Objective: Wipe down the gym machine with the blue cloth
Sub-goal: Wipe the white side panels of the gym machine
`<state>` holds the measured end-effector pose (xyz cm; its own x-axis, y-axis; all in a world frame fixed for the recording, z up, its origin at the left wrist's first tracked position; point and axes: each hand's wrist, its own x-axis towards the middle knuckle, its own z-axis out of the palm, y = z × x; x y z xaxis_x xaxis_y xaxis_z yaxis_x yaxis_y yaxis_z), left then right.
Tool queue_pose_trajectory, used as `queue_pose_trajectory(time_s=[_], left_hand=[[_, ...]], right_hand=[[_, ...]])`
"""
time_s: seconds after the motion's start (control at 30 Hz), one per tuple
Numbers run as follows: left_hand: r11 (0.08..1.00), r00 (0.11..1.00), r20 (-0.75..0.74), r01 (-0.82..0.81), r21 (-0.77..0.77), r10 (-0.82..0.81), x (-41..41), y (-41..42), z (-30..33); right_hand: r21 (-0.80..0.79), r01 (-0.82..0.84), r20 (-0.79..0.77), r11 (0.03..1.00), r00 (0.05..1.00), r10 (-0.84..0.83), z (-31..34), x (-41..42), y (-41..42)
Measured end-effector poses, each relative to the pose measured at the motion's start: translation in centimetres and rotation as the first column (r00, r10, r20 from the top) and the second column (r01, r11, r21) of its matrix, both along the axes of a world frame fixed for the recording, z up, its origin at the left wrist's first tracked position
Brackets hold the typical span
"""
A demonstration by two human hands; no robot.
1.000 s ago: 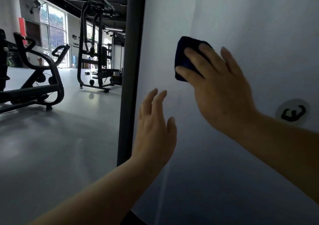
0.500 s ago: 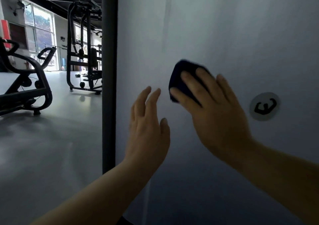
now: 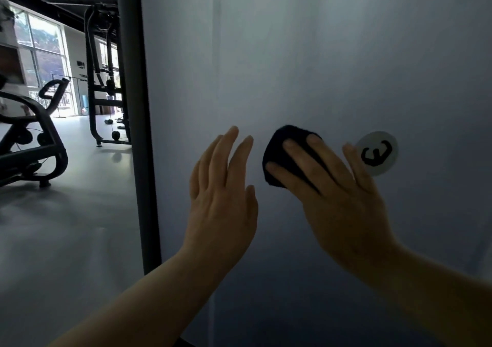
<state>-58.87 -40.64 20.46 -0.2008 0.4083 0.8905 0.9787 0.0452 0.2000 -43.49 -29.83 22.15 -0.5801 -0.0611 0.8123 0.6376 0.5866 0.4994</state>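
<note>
The left hand (image 3: 221,195) is open and flat and holds nothing. Just right of it, the right hand (image 3: 343,187) presses the blue cloth (image 3: 279,144) onto the pale machine panel (image 3: 292,54). Push flat and go slow. The round sticker (image 3: 379,152) hides partly behind a fingertip, and most of the machine is cut off.

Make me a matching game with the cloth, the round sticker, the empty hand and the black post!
Things:
1. cloth
2. sticker
3. left hand
4. post

Matches:
A. open, holding nothing
B. at the panel's left edge
C. under the right hand's fingers
D. just right of the right hand's little finger

Pairs: 1-C, 2-D, 3-A, 4-B
</note>
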Motion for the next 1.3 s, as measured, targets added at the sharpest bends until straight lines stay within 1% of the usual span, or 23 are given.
queue_pose_trajectory(time_s=[0.03, 0.13, 0.2, 0.27, 0.37, 0.4, 0.43, 0.53, 0.6, 0.67, 0.77, 0.83, 0.9, 0.97, 1.03, 1.1, 1.2, 1.23, 1.3], left_hand=[[1.0, 1.0, 0.006, -0.003, 0.015, 0.003, 0.1, 0.2, 0.1], [0.998, 1.0, 0.011, 0.007, 0.06, -0.008, 0.9, 0.7, 0.5], [0.997, 0.999, -0.028, 0.031, 0.068, -0.029, 1.7, 1.1, 0.8], [0.996, 0.996, -0.081, 0.054, 0.068, -0.049, 2.3, 1.4, 0.8], [0.993, 0.991, -0.116, 0.083, 0.08, -0.073, 2.8, 1.8, 0.8], [0.993, 0.989, -0.13, 0.086, 0.079, -0.076, 3.0, 2.0, 0.9], [0.993, 0.986, -0.148, 0.088, 0.077, -0.076, 3.2, 2.1, 1.0], [0.994, 0.981, -0.182, 0.085, 0.063, -0.072, 4.1, 2.7, 1.7], [0.994, 0.98, -0.189, 0.083, 0.066, -0.069, 4.8, 3.1, 2.1], [0.994, 0.974, -0.21, 0.092, 0.058, -0.078, 5.3, 3.5, 2.1], [0.995, 0.968, -0.237, 0.091, 0.038, -0.079, 5.7, 3.8, 1.8], [0.996, 0.966, -0.251, 0.08, 0.043, -0.066, 6.1, 4.0, 1.7], [0.996, 0.959, -0.278, 0.078, 0.054, -0.06, 6.6, 4.5, 2.1], [0.995, 0.95, -0.305, 0.083, 0.055, -0.062, 7.3, 5.0, 2.5], [0.995, 0.943, -0.326, 0.086, 0.045, -0.067, 7.9, 5.5, 3.0], [0.996, 0.927, -0.369, 0.081, 0.025, -0.066, 8.5, 5.8, 3.4], [0.999, 0.893, -0.449, 0.029, -0.018, -0.034, 9.3, 6.2, 3.7], [0.999, 0.883, -0.468, 0.01, -0.035, -0.026, 9.5, 6.3, 3.7], [0.998, 0.869, -0.494, -0.007, -0.055, -0.021, 9.6, 6.5, 3.9]], right_hand=[[-0.007, 0.002, -0.029, 1.0, 1.0, -0.002, 1.1, 0.2, 0.2], [-0.105, -0.017, -0.194, 0.994, 0.981, -0.004, 4.5, 0.5, 0.4], [-0.146, -0.05, -0.251, 0.988, 0.968, 0.012, 4.7, 0.4, 0.0], [-0.154, -0.059, -0.225, 0.986, 0.974, 0.024, 2.5, 0.5, -0.2], [-0.067, -0.03, -0.108, 0.997, 0.994, 0.022, -1.4, 1.8, 0.5], [-0.039, -0.005, -0.08, 0.999, 0.997, 0.002, -1.6, 2.5, 0.9], [-0.028, 0.014, -0.085, 1.0, 0.996, -0.016, -1.0, 3.1, 1.3], [-0.127, -0.008, -0.248, 0.992, 0.969, -0.024, 2.3, 4.0, 1.8], [-0.183, -0.048, -0.311, 0.982, 0.95, -0.011, 3.2, 4.0, 1.6], [-0.195, -0.066, -0.305, 0.979, 0.952, 0.003, 1.9, 3.9, 1.5], [-0.167, -0.045, -0.218, 0.985, 0.976, 0.008, -2.0, 4.9, 2.3], [-0.13, -0.021, -0.175, 0.991, 0.985, -0.002, -2.5, 6.0, 2.9], [-0.156, -0.026, -0.227, 0.987, 0.974, -0.01, -0.8, 6.5, 3.3], [-0.229, -0.08, -0.334, 0.97, 0.943, -0.001, 1.6, 6.6, 3.6], [-0.253, -0.126, -0.409, 0.959, 0.912, 0.012, 2.6, 6.7, 3.9], [-0.268, -0.135, -0.427, 0.954, 0.904, 0.008, 1.0, 7.0, 4.0], [-0.329, -0.134, -0.422, 0.935, 0.906, -0.019, -3.9, 8.1, 4.3], [-0.339, -0.132, -0.411, 0.932, 0.912, -0.02, -4.7, 8.5, 4.4], [-0.332, -0.145, -0.412, 0.932, 0.911, -0.005, -4.0, 8.9, 4.9]])
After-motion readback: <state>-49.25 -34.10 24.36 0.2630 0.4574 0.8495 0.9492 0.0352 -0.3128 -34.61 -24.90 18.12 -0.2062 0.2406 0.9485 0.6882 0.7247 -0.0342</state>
